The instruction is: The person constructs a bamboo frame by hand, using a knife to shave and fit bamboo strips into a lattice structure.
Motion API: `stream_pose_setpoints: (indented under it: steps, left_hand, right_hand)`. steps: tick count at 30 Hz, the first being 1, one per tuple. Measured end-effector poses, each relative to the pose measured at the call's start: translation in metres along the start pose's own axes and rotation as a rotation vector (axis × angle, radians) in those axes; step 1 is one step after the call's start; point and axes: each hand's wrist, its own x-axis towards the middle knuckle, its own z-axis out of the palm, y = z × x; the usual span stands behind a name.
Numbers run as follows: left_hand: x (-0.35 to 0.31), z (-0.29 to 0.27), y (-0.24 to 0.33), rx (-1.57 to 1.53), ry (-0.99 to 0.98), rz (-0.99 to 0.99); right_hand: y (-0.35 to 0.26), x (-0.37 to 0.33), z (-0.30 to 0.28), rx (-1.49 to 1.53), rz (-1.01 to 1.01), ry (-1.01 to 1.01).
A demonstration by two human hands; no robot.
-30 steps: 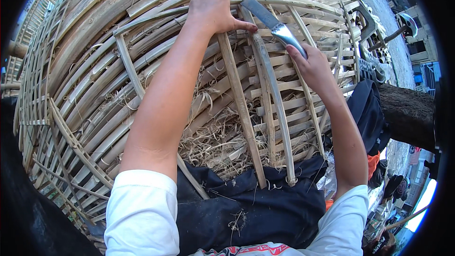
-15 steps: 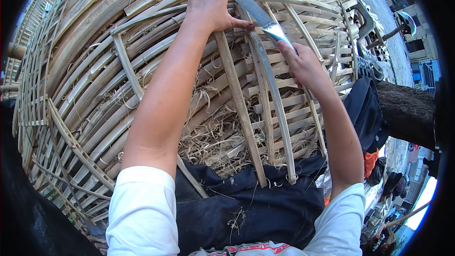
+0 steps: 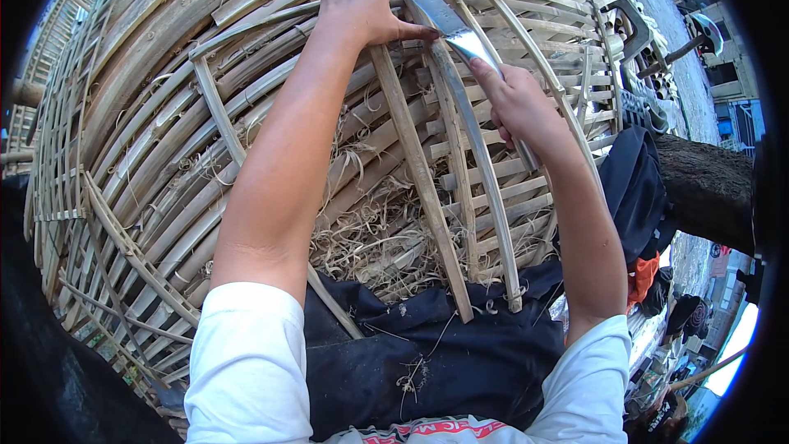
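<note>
My left hand [image 3: 362, 12] is at the far side of a frame of split bamboo, its fingers curled over the upper ends of the strips. Its thumb reaches right, onto a long bamboo strip [image 3: 481, 156] beside the blade. In my right hand [image 3: 523, 107] is a knife [image 3: 437, 10] with a broad grey blade and a shiny metal handle. The blade slants up to the left and lies against the upper end of that strip. Another bamboo strip [image 3: 419, 168] runs down toward me, below my left hand. Whether the edge bites into the bamboo is hidden.
Curly bamboo shavings [image 3: 378, 247] litter the stacked split bamboo [image 3: 164, 152]. Dark cloth [image 3: 427, 370] covers my lap, under the strips' near ends. A bamboo lattice [image 3: 62, 115] stands at the left. A thick log [image 3: 707, 189] and an orange cloth [image 3: 643, 279] are at the right.
The knife and my right hand have shifted slightly left. The near ends of the long strips have swung a little to the right. My left hand has hardly moved.
</note>
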Motion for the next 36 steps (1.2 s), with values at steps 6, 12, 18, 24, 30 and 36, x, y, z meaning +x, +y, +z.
stream_pose_setpoints:
  steps: [6,12,18,24,30,36]
  left_hand:
    - [0.004,-0.004,-0.001,0.004,-0.051,-0.015]
    - [0.003,-0.002,0.003,0.003,-0.031,-0.047]
    - [0.001,-0.01,0.001,0.025,-0.081,-0.007]
    - [-0.001,-0.012,-0.002,0.034,-0.056,0.045]
    - [-0.001,-0.013,-0.002,0.018,-0.111,0.034]
    - [0.002,-0.012,0.002,0.036,-0.107,0.005]
  right_hand:
    - [0.0,0.001,0.003,-0.06,-0.04,0.03]
    - [0.014,0.007,0.011,-0.059,-0.078,0.054]
    - [0.001,0.002,0.003,-0.049,-0.025,0.023]
    - [0.002,0.002,0.011,-0.059,-0.048,0.048]
    - [0.001,0.002,0.018,-0.059,-0.047,0.055]
    - [0.012,0.0,0.017,-0.089,-0.05,0.089]
